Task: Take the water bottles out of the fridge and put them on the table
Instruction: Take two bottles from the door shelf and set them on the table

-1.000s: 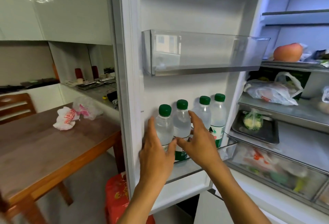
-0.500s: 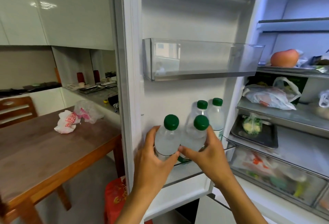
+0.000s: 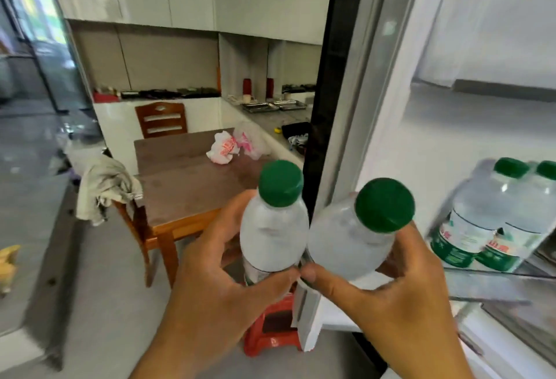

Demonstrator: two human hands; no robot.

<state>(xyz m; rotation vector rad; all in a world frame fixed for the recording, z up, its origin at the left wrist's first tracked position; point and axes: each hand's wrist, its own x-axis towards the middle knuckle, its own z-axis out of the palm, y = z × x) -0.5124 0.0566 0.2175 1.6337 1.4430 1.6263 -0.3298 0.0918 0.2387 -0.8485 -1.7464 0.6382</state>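
Note:
I hold two frosted water bottles with green caps in front of the open fridge door's edge (image 3: 334, 126). My left hand (image 3: 222, 276) grips the left bottle (image 3: 272, 234), which stands nearly upright. My right hand (image 3: 391, 294) grips the right bottle (image 3: 346, 243), tilted to the right. The two bottles touch side by side. Two more green-capped bottles (image 3: 493, 219) stand in the door's lower shelf at the right. The wooden table (image 3: 186, 186) lies beyond the bottles to the left.
Two crumpled plastic bags (image 3: 234, 145) lie at the table's far right. A chair with a grey cloth (image 3: 105, 186) stands at the table's left, another chair (image 3: 161, 120) at its far end. A red stool (image 3: 270, 330) sits on the floor below the door.
Both bottles have come out of the door shelf and toward me. My view has swung left from the fridge toward the table.

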